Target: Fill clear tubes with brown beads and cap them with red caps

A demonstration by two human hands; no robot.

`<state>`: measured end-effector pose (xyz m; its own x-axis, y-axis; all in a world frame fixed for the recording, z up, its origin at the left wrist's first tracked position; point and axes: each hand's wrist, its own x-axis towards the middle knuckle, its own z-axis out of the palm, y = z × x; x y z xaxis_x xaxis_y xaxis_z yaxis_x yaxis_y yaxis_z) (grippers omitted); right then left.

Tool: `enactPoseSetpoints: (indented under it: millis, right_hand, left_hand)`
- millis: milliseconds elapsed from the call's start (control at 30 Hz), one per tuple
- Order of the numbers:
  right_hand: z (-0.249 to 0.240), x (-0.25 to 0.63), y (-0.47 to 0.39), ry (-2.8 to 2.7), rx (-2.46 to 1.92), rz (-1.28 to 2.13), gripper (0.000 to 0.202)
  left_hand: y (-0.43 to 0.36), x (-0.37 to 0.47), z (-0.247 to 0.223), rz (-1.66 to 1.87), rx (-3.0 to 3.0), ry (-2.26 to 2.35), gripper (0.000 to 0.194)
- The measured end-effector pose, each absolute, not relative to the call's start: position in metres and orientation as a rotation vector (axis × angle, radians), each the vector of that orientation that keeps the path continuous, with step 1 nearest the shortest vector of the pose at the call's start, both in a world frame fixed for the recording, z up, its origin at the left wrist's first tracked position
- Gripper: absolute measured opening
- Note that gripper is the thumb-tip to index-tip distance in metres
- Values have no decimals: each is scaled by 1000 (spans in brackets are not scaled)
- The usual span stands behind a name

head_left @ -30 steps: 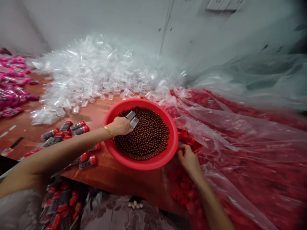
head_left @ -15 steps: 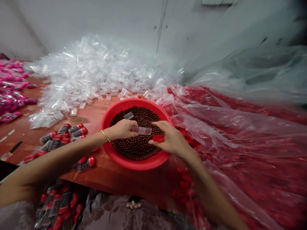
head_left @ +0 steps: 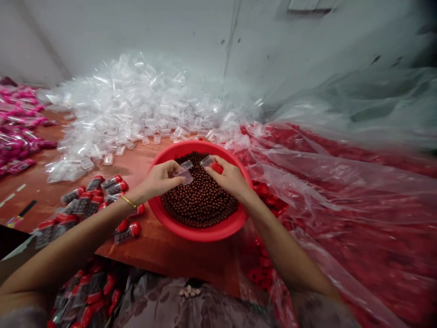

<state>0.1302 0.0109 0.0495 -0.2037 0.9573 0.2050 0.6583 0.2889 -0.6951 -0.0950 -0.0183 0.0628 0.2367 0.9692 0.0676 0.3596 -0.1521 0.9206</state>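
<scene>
A red plastic basin (head_left: 201, 235) full of small dark brown beads (head_left: 201, 202) stands between my hands. Over its left side, my left hand (head_left: 160, 180) is closed in a pinch on a small clear plastic container (head_left: 186, 176). Just beyond those fingers shows another clear container (head_left: 187, 164); whether it lies on the beads or touches the hand, I cannot tell. At the basin's right, my right hand (head_left: 229, 176) grips a clear container (head_left: 206, 161) between thumb and fingers. A red cap (head_left: 217, 167) sits within the same hand, partly hidden.
Behind the basin is a heap of clear containers (head_left: 136, 105). Filled, red-capped containers (head_left: 85, 202) lie at the left, with more (head_left: 88, 291) low beside my lap. Pink packs (head_left: 20, 132) are far left. Red caps (head_left: 269, 200) and plastic sheeting (head_left: 324, 173) spread out right.
My hands have moved apart, the left back toward the basin's left side, the right slightly up and away. A clear container now shows in my right hand beside the red cap.
</scene>
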Motion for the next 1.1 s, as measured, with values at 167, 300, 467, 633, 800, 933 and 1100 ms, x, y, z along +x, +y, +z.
enactPoseSetpoints:
  millis: [167,300,467,633,800,933,1100]
  right_hand:
    - [44,131,19,-1797,-1508,625,41]
    - [28,150,-1,-1647,-1331,756,31]
    - [25,160,-13,-1392,-1181,953,27]
    - [28,160,-12,-1264,-1112,1071,28]
    - [27,163,-14,-1234,-1087,1106,28]
    - [29,163,-15,-1165,-1074,1135,29]
    - [26,164,-12,-1219,-1095,1124,32]
  left_hand:
    - [-20,-84,59,702,1829,1278,17]
    - [-12,-85,56,70,2098,1400,9]
    - [4,-58,34,-353,1923,1392,21]
    - [22,-13,8,-312,1738,1395,22]
    - [33,17,-15,19,1573,1457,20]
    - [34,17,-18,265,1481,1366,7]
    - [28,-2,2,570,1335,1046,21]
